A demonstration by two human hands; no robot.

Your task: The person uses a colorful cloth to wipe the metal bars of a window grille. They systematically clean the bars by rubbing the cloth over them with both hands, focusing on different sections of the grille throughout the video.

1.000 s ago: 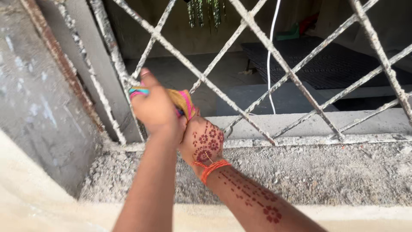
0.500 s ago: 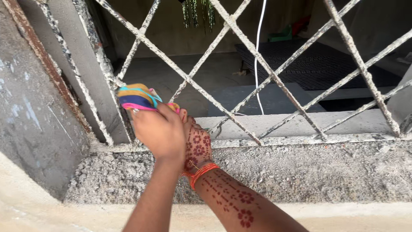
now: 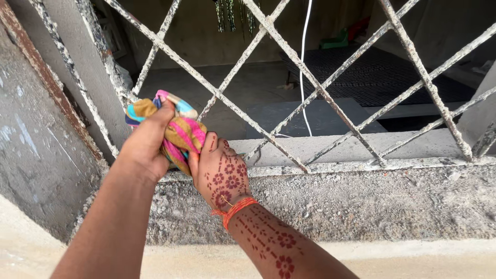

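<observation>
Both your hands are clamped on 1 bunched striped cloth at the window grille. Left hand grips its upper left part, thumb over the top; right hand closes on the lower right end, cloth running between the 2 grips. The bundle sits pressed to the grille's lower left corner, above the rough concrete sill. White cable hangs behind the bars
</observation>
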